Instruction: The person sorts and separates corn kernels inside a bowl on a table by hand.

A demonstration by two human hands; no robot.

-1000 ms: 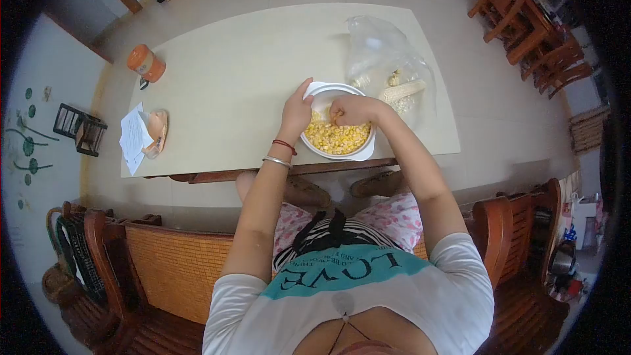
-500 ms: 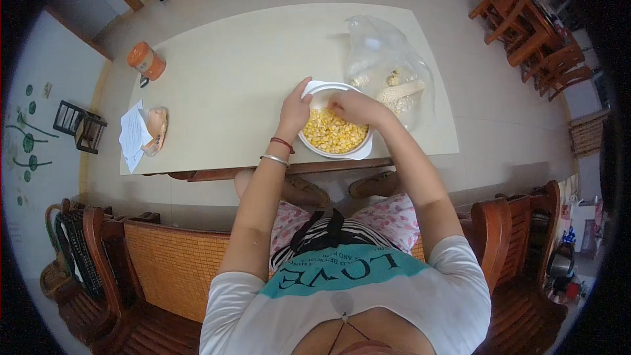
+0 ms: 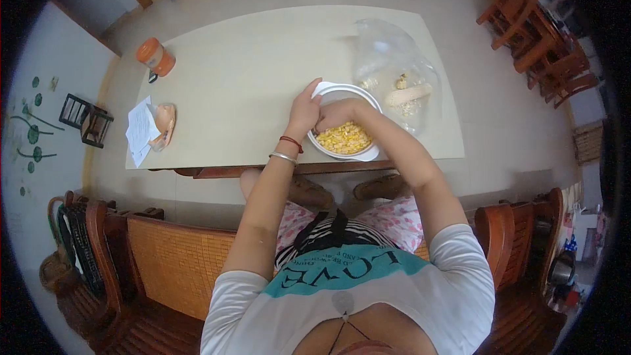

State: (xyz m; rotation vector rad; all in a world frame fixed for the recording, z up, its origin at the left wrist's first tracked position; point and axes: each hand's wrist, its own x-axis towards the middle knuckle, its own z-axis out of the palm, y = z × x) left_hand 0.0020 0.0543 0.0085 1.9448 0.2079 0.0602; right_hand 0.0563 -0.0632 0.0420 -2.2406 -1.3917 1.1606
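Observation:
A white bowl [image 3: 371,153] with tab handles stands near the table's front edge, holding yellow corn kernels [image 3: 346,140]. My left hand [image 3: 305,110] grips its left rim, thumb over the edge. Inside the bowl, my right hand [image 3: 337,114] is curled at the left side, just above or among the kernels. Its fingertips are partly hidden, so I cannot see what is between them. Right of the bowl lies a clear plastic bag [image 3: 382,49] with a stripped corn cob [image 3: 409,94] and pale scraps on it.
At the table's [image 3: 243,79] left side are an orange canister [image 3: 156,57], papers [image 3: 139,131] and an orange-toned pack [image 3: 165,126]. A wooden bench [image 3: 177,256] is behind me. Wooden chairs [image 3: 516,3] stand beyond the table at the right.
My right hand has moved from the bowl's far side to its left side, closer to my left hand. My left hand still holds the rim. The view has shifted slightly.

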